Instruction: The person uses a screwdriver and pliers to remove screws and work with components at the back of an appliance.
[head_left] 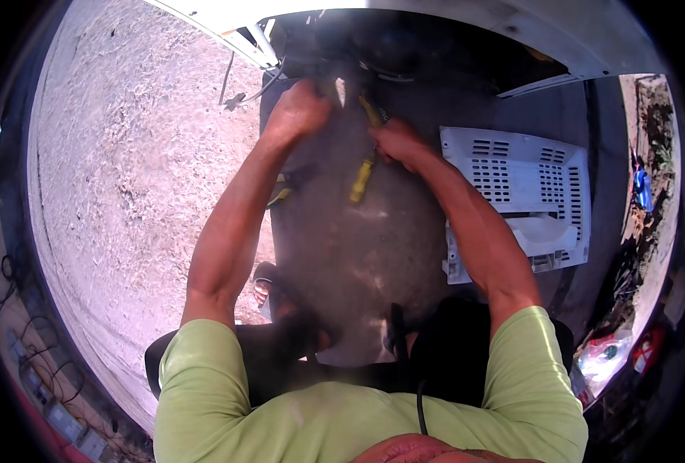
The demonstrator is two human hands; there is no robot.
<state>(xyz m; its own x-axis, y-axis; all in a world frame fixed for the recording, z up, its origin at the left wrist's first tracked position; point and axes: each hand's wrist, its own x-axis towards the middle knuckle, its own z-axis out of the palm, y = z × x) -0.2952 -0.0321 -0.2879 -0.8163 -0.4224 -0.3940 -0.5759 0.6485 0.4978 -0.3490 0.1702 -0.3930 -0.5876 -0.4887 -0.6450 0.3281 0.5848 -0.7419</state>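
Observation:
A white appliance casing [504, 27] stands at the top of the view, its dark inside blurred and in shadow. At the left of this opening is my left hand [302, 108], fingers curled; what they hold, if anything, is hidden. My right hand [396, 141] closes round a yellow-and-black tool [373, 114], whose far end points toward the opening; its exact kind is unclear. Just below that hand is a yellow screwdriver-like handle [361, 182], and I cannot tell whether it lies on the ground or is also held.
A white vented plastic panel [497, 199] lies right of my right forearm. Yellow-handled pliers [280, 194], partly in shadow, lie beside my left forearm. A grey cable [269, 86] hangs at the casing's left. Cords and boxes line the far left; plastic litter [609, 355] lies at lower right.

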